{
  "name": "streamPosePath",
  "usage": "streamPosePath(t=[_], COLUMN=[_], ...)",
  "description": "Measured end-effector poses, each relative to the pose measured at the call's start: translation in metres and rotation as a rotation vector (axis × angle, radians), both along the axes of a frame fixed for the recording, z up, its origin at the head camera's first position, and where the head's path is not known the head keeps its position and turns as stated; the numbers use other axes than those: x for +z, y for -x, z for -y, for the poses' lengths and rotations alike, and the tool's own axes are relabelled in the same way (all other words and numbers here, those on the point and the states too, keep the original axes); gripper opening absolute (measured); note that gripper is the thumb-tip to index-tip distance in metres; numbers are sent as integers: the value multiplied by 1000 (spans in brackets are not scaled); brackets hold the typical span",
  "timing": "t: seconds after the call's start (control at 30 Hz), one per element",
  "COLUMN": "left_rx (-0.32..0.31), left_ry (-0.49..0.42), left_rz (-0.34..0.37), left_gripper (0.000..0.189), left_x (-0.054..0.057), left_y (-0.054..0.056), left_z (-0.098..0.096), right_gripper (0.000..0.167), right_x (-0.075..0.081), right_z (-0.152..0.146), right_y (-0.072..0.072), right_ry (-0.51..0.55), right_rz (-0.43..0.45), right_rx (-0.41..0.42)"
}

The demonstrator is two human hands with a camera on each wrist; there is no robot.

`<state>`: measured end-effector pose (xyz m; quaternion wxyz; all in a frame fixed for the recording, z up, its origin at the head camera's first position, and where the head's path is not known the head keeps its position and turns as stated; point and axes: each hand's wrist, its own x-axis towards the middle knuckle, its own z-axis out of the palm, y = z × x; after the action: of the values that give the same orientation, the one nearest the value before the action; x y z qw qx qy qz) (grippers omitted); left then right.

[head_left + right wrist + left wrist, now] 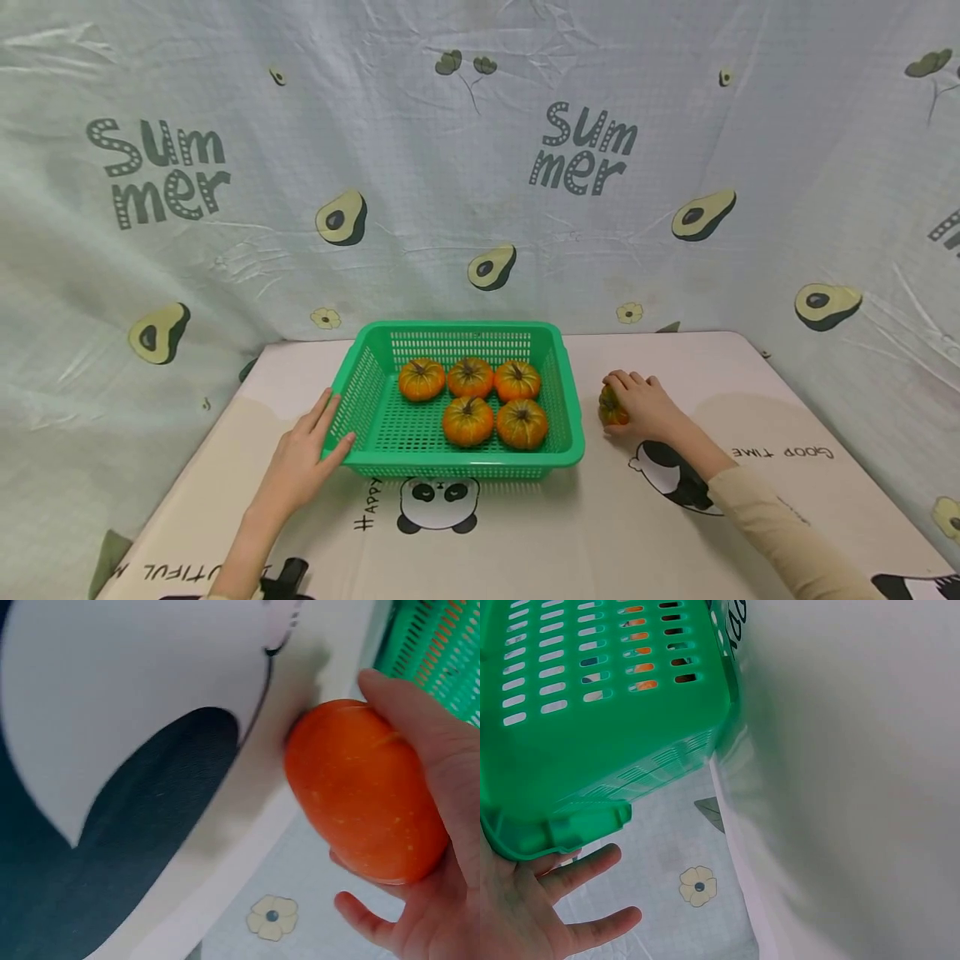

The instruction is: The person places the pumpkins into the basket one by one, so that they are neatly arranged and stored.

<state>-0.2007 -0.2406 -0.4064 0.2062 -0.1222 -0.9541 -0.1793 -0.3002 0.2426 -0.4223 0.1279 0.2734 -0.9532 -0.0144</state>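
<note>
A small orange pumpkin with green streaks [367, 795] is gripped in my right hand [643, 408], to the right of the green plastic basket [457, 459]. In the right wrist view the thumb lies along one side of it and fingers curl behind. My left hand [298, 462] rests at the basket's left rim near the front corner, its fingers straight and spread. The left wrist view shows these fingers [592, 871] beside the rim and the slotted basket wall [622, 742]. Inside the basket, three pumpkins stand in the back row [470, 378] and two in front [468, 422].
The basket stands on a pale table cover [525, 542] printed with pandas and lettering. Behind the table hangs a light curtain [420, 167] with avocado prints. A black strap [285, 577] shows at the left wrist.
</note>
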Motion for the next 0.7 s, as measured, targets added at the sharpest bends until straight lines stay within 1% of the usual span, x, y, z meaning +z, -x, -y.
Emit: streamPosePath(t=[0.13,0.3,0.43,0.7], left_rx=[1,-4,-7,-8], left_ry=[-1,-2,-5,-15], left_rz=[-3,-13,-13,-12], left_gripper=[61,61,61,61], left_x=[-1,0,1,0], left_y=[0,1,1,0], left_z=[0,0,0,0], right_gripper=[77,81,78,67], right_x=[-3,-4,-5,-8], right_z=[-4,-5,-6,-9], right_y=[3,3,5,9], right_ry=[-20,-30,-32,-30], right_rz=[-30,-36,-50,-134], right_rx=[23,58,72,89])
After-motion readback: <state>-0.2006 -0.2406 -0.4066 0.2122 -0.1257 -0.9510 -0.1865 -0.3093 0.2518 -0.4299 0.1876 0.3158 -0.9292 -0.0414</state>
